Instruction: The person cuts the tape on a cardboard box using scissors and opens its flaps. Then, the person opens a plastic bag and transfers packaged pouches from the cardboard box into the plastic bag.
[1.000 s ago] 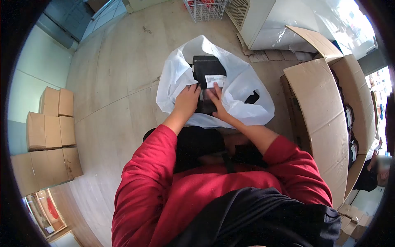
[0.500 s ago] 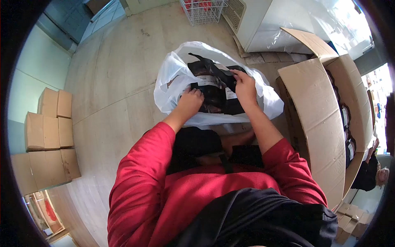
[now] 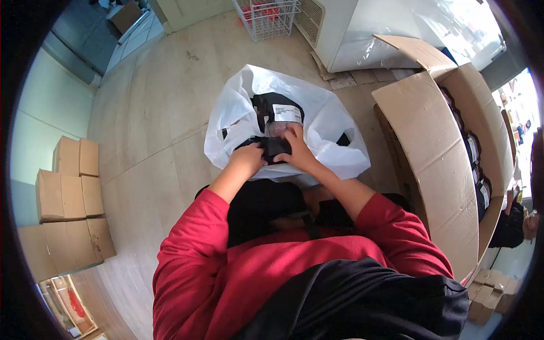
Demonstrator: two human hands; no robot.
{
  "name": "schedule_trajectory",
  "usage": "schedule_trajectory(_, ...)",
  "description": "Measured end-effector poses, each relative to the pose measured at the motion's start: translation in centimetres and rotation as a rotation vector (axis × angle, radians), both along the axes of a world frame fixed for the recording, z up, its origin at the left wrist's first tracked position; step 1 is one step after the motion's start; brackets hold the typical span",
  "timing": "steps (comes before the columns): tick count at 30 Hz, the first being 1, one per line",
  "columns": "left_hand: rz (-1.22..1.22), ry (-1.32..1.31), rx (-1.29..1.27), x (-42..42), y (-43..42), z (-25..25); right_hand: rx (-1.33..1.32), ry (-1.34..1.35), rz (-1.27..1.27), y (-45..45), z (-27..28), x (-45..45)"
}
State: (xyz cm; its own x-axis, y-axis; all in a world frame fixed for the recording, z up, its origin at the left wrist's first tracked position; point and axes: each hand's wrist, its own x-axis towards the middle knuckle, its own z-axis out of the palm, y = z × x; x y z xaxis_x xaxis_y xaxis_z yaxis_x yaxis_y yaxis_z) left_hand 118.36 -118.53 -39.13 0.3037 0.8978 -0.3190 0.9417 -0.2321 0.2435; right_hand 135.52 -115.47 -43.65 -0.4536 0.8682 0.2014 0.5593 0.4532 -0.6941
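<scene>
A white plastic bag [image 3: 334, 122] lies wide open on the floor in front of me, with black packages inside. One black package [image 3: 288, 112] at the back of the bag shows a white printed label. Nearer to me, my left hand [image 3: 247, 160] is closed with its fingertips on the left end of a dark package [image 3: 276, 147]. My right hand [image 3: 297, 150] grips that same package from the right, thumb towards me and fingers on its far side. The bag's folds hide the rest of its contents.
A large open cardboard box [image 3: 433, 153] with black packages [image 3: 476, 153] stands at my right. Closed cartons [image 3: 71, 195] are stacked along the left wall. Ahead are a wire basket [image 3: 266, 20] and a white appliance [image 3: 368, 34]. Another person [image 3: 510, 224] is at the far right.
Both hands have come closer together over the near part of the bag. The dark strip my right hand held up is no longer raised, and the bag's right side has folded inward.
</scene>
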Motion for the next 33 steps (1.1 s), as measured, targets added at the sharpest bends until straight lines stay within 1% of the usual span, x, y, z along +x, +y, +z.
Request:
schedule_trajectory(2, 0.069, -0.018, 0.007, -0.3, -0.9, 1.4, 0.298, 0.104, -0.006, 1.2, 0.9, -0.9)
schedule_trajectory(3, 0.156, 0.006, -0.003, 0.0, -1.4, 2.5, 0.194, -0.01, 0.038, 2.0, 0.8, -0.7)
schedule_trajectory(4, 0.263, -0.022, 0.104, 0.0, -1.9, 3.8, 0.197, -0.006, 0.028, 2.7, 0.8, -0.4)
schedule_trajectory(5, 0.369, -0.051, 0.217, 0.1, -1.9, 5.0, 0.108, -0.118, 0.086, 3.6, 0.3, 0.0)
schedule_trajectory(6, 0.349, -0.282, 0.326, -1.0, -1.3, 6.0, 0.019, -0.229, 0.143, 4.0, 1.1, 0.1)
schedule_trajectory(7, 0.392, -0.17, 0.601, -1.2, -1.4, 6.8, -0.119, -0.356, 0.141, 4.4, 2.0, 0.1)
schedule_trajectory(8, 0.51, -0.123, 0.52, -1.3, -1.6, 9.2, -0.113, -0.355, 0.126, 4.8, 1.8, -0.1)
schedule_trajectory(10, 0.445, -0.201, 0.618, -2.0, -1.8, 10.0, -0.097, -0.33, 0.209, 6.0, 0.0, -0.5)
schedule_trajectory(11, 0.442, -0.18, 0.588, -1.4, -2.3, 10.7, -0.023, -0.354, 0.206, 6.2, -1.2, -1.3)
schedule_trajectory(12, 0.421, -0.167, 0.562, -0.5, -2.8, 11.4, -0.057, -0.275, 0.208, 6.7, -2.6, -1.9)
schedule_trajectory(14, 0.228, -0.243, 0.629, -0.1, -2.8, 11.2, -0.124, -0.117, 0.215, 8.1, -5.3, -2.9)
schedule_trajectory(16, 0.271, -0.305, 0.61, -0.1, -2.7, 11.2, 0.107, -0.42, 0.02, 10.4, -8.1, -3.3)
schedule_trajectory(17, 0.288, -0.343, 0.577, 0.0, -2.6, 11.0, 0.086, -0.453, -0.103, 9.8, -1.6, -2.3)
schedule_trajectory(18, 0.294, -0.349, 0.526, 0.3, -2.2, 10.9, 0.128, -0.459, -0.294, 9.0, 5.8, -1.2)
schedule_trajectory(19, 0.208, -0.317, 0.538, -0.4, -1.5, 9.4, 0.208, -0.447, -0.48, 8.3, 12.1, -0.3)
schedule_trajectory(20, 0.224, -0.292, 0.501, -0.4, -1.0, 8.7, 0.328, -0.439, -0.649, 7.3, 18.4, 0.3)
schedule_trajectory(21, 0.24, -0.278, 0.443, 1.1, -1.0, 9.5, 0.127, -0.49, -0.333, 9.0, 21.3, 0.9)
schedule_trajectory(22, 0.261, -0.257, 0.383, 2.5, -0.8, 9.8, -0.011, -0.432, -0.107, 8.4, 25.4, 2.6)
schedule_trajectory(23, 0.234, -0.268, 0.384, 3.4, -0.5, 9.9, -0.186, -0.361, 0.104, 7.6, 29.6, 4.4)
schedule_trajectory(24, 0.214, -0.224, 0.355, 4.1, -0.3, 10.0, -0.281, -0.196, 0.219, 3.5, 33.8, 7.3)
schedule_trajectory(26, 0.189, -0.173, 0.334, 5.6, -0.2, 10.6, -0.01, -0.249, 0.243, 1.6, 36.6, 11.2)
schedule_trajectory(28, 0.202, -0.12, 0.248, 6.8, -0.6, 11.5, 0.182, -0.379, 0.191, -0.3, 38.5, 16.8)
schedule_trajectory(29, 0.181, -0.109, 0.238, 6.8, -0.5, 11.0, 0.209, -0.43, 0.124, -1.1, 38.4, 20.2)
schedule_trajectory(30, 0.192, -0.094, 0.244, 6.6, -0.5, 10.6, 0.152, -0.504, 0.025, -2.8, 38.9, 23.3)
schedule_trajectory(31, 0.171, -0.111, 0.233, 6.6, -0.5, 10.3, 0.157, -0.541, -0.074, -3.3, 38.3, 26.9)
schedule_trajectory(32, 0.15, -0.129, 0.221, 6.6, -0.7, 10.2, -0.068, -0.514, -0.207, -4.7, 38.8, 29.7)
schedule_trajectory(33, 0.159, -0.102, 0.226, 6.7, -0.9, 10.3, -0.044, -0.638, -0.276, -4.8, 38.3, 33.6)
